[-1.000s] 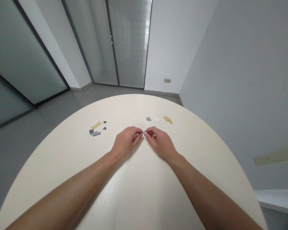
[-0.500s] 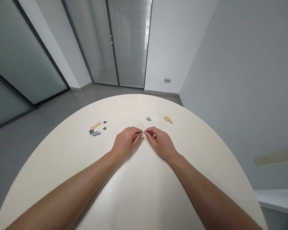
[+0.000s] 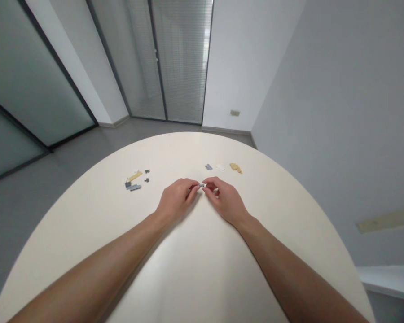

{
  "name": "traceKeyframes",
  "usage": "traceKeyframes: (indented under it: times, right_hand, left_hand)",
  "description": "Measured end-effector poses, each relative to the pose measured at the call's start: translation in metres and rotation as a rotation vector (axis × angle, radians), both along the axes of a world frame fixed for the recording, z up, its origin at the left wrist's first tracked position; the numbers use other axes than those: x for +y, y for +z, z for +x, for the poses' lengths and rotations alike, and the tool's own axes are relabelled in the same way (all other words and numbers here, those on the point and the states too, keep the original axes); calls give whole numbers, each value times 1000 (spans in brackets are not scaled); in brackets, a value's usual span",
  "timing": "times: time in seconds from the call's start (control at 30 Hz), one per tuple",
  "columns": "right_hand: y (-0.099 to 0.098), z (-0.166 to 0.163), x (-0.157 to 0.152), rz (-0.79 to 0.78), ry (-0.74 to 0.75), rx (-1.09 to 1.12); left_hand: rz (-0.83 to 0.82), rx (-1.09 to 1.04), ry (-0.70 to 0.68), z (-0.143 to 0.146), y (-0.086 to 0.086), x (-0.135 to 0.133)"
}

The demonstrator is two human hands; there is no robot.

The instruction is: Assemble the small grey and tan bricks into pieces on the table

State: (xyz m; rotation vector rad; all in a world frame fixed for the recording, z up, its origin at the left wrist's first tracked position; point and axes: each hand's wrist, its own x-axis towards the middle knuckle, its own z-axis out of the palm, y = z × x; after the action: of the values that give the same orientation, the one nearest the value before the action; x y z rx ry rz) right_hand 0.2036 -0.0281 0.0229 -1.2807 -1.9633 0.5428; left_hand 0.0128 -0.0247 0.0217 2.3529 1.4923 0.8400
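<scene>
A small grey building-toy piece [image 3: 201, 185] is pinched between the thumb and fingertips of my left hand [image 3: 177, 197], just above the middle of the table. On the piece's other side is my right hand [image 3: 225, 198], its thumb and index fingertip slightly apart around the end of the piece. Whether those right fingertips still touch it is too small to tell. Much of the piece's left end is hidden by my left fingers. Beyond the right hand lie small grey pieces [image 3: 208, 167], white pieces [image 3: 220, 168] and tan pieces [image 3: 235, 168].
At the left of the round white table [image 3: 195, 269] lie a long tan piece [image 3: 135, 176], grey pieces [image 3: 133, 187], a dark grey piece [image 3: 128, 184] and two small dark pieces [image 3: 147, 171]. Past the table's far edge stand glass panels [image 3: 182, 63] and a wall [image 3: 242, 54].
My right thumb and index fingertip have parted a little, and more of the grey piece shows between the hands. The left hand has barely moved.
</scene>
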Motion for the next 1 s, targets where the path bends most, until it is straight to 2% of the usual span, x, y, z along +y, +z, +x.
traceKeyframes:
  times: [0.43,1.0]
  right_hand:
    - [-1,0,1,-8,-7,-12]
    - [0,-1,0,20,-5,-18]
  left_hand:
    - [14,-71,23,-1,-1,-2]
    - [2,-36,14,0,-1,-1]
